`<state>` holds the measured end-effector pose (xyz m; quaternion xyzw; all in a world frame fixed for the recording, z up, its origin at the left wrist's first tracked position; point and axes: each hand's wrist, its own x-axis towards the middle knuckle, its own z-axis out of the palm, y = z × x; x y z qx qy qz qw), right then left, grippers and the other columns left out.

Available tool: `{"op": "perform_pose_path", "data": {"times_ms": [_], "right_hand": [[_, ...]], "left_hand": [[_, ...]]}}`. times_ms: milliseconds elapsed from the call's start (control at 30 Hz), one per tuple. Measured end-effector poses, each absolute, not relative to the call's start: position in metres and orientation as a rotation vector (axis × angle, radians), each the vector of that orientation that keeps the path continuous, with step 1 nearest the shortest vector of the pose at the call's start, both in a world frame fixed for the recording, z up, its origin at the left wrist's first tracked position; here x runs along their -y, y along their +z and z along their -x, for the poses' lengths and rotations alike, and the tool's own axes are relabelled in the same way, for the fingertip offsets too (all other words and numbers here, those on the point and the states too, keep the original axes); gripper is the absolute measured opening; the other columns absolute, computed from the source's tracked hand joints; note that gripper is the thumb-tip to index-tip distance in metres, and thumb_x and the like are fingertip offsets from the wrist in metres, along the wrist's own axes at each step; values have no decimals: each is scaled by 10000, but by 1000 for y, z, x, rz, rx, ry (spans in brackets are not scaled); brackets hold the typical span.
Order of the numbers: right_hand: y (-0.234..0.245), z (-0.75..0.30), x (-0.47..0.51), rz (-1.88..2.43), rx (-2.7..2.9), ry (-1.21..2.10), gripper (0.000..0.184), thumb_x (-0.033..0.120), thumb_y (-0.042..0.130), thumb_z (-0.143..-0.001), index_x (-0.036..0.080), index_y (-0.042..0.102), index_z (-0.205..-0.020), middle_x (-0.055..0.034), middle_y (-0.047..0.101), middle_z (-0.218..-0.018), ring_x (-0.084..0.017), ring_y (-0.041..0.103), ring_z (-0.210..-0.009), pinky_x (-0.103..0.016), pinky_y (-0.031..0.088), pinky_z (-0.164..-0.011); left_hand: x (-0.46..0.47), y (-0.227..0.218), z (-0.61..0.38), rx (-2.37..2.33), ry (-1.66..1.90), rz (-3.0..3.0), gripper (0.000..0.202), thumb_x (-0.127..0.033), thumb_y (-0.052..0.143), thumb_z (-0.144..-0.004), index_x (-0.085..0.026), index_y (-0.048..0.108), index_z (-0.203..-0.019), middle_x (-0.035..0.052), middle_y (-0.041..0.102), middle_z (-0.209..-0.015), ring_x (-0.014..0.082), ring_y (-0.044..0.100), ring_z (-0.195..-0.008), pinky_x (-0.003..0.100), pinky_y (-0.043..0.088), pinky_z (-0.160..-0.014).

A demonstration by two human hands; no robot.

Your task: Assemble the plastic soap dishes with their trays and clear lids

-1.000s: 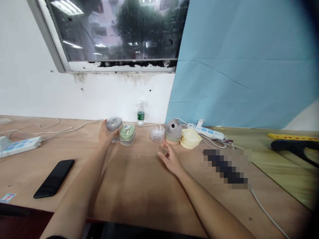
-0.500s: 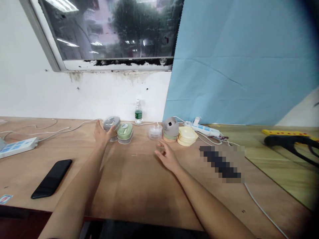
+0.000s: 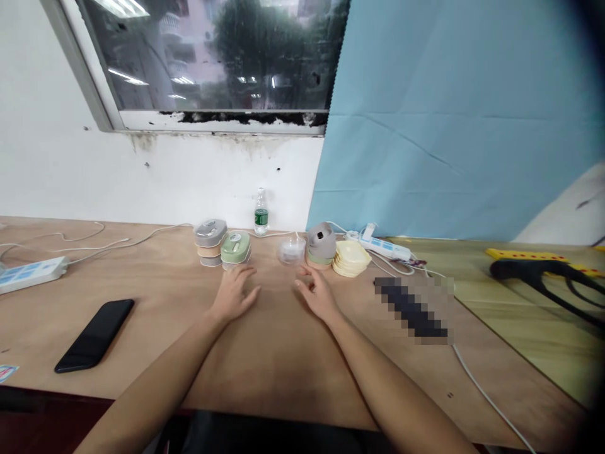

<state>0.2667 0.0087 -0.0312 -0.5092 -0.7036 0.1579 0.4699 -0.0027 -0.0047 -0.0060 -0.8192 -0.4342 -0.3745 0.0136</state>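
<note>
My left hand (image 3: 235,292), fingers apart and holding nothing, is just in front of a green-lidded container (image 3: 236,248). To the left of that container stands a stack of lidded containers (image 3: 210,242) with a grey lid on top. My right hand (image 3: 317,291) is also open, its fingers loosely curved with nothing in them. It lies nearest to a stack of grey, green and peach bowls (image 3: 322,244). Clear round containers (image 3: 290,251) stand left of that stack, and pale yellow square pieces (image 3: 351,256) are piled on its right.
A black phone (image 3: 95,335) lies on the wooden table (image 3: 269,372) at left. White power strips (image 3: 33,275) with cables lie on both sides. A water bottle (image 3: 261,213) stands against the wall. A blurred-out dark object (image 3: 411,309) is at right, beyond it a black-handled item (image 3: 534,277).
My left hand has moved from the grey-lidded stack toward me and to the right, in front of the green-lidded container. My right hand has hardly moved.
</note>
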Motion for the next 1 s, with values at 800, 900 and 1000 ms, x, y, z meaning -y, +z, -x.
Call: {"op": "perform_pose_path", "data": {"times_ms": [800, 900, 1000], "right_hand": [[-44, -379, -54, 1766, 1258, -215, 604, 488, 557, -777, 171, 533, -1291, -194, 435, -1364, -353, 414, -1227, -508, 347, -979], [-44, -381, -55, 1711, 1236, -214, 484, 452, 540, -793, 166, 607, -1177, -173, 537, -1254, -323, 480, -1160, -467, 375, -957], [-41, -381, -55, 1612, 1186, -241, 428, 464, 540, -802, 155, 625, -1085, -156, 595, -1145, -305, 528, -1083, -439, 394, -927]], "left_hand": [[1, -24, 4, 1420, -796, 2856, 287, -392, 536, -866, -188, 618, -1052, 77, 649, -1024, 231, 581, -967, 366, 453, -879], [0, -24, 3, 1422, -786, 2851, 290, -396, 535, -869, -189, 619, -1054, 76, 650, -1023, 232, 582, -972, 367, 453, -884], [0, -24, 4, 1419, -784, 2849, 296, -400, 535, -869, -188, 619, -1057, 77, 649, -1021, 232, 582, -976, 369, 454, -887]]}}
